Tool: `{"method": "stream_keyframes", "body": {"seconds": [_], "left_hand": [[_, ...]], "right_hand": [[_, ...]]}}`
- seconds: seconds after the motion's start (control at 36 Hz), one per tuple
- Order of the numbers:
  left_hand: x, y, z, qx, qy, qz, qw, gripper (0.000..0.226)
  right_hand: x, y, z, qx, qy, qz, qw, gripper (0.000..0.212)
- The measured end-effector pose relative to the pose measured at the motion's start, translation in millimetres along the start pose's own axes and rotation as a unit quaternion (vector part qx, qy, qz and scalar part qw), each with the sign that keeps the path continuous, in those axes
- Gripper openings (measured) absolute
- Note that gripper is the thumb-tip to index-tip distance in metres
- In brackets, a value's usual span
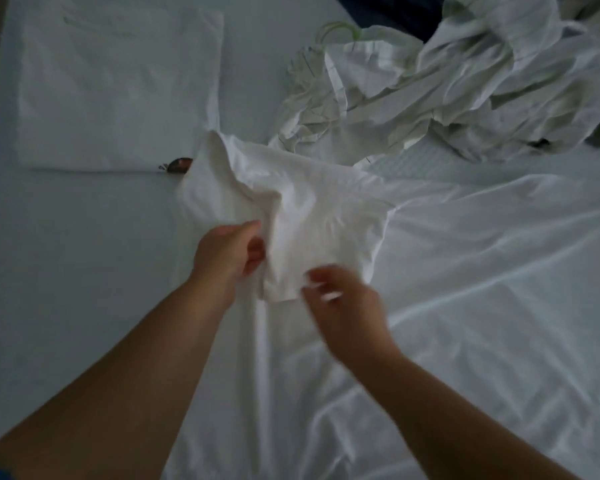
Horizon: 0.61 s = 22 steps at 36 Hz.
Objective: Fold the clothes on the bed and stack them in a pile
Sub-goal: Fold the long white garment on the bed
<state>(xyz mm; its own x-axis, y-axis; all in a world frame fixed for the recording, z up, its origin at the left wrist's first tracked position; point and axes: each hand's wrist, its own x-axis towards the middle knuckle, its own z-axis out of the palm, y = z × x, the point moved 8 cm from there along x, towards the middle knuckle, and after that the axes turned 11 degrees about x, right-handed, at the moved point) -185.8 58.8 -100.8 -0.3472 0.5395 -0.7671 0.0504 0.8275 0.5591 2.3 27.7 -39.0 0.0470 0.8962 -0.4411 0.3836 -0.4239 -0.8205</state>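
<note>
White garment (302,216) bunched at bed (66,271) centre, lifted off sheet. L hand (227,252) grips its near-left edge, thumb + fingers curled on cloth. R hand (340,299) just beside near-right hem, blurred; can't tell if gripping. Folded white stack (118,91) far left. Unfolded heap (465,91) far right, w/ green hanger (336,29).

A person's left hand (227,254) pinches a crumpled white garment (291,209) lifted over a white-sheeted bed (84,254), while the blurred right hand (343,299), fingers loosely curled, sits at the cloth's lower edge. A folded white garment (118,88) lies at upper left, well apart from a heap of unfolded clothes (447,84) at upper right.
</note>
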Motion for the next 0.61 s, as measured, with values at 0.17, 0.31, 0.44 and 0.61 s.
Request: {"method": "stream_keyframes", "body": {"seconds": [0.17, 0.31, 0.44, 0.61], "left_hand": [[-10, 8, 27, 0.008, -0.049, -0.021, 0.999, 0.020], [-19, 13, 37, -0.056, -0.094, -0.063, 0.992, 0.008], [-30, 17, 1, -0.076, -0.029, 0.000, 0.997, 0.006], [-49, -3, -51, 0.073, 0.091, 0.084, 0.990, 0.015]], "right_hand": [[47, 50, -62, 0.077, 0.127, 0.207, 0.967, 0.042], [61, 51, -43, 0.246, 0.058, 0.271, 0.929, 0.012], [39, 34, -30, 0.390, 0.051, 0.271, 0.879, 0.010], [-27, 55, 1, 0.339, 0.008, 0.278, 0.899, 0.003]]}}
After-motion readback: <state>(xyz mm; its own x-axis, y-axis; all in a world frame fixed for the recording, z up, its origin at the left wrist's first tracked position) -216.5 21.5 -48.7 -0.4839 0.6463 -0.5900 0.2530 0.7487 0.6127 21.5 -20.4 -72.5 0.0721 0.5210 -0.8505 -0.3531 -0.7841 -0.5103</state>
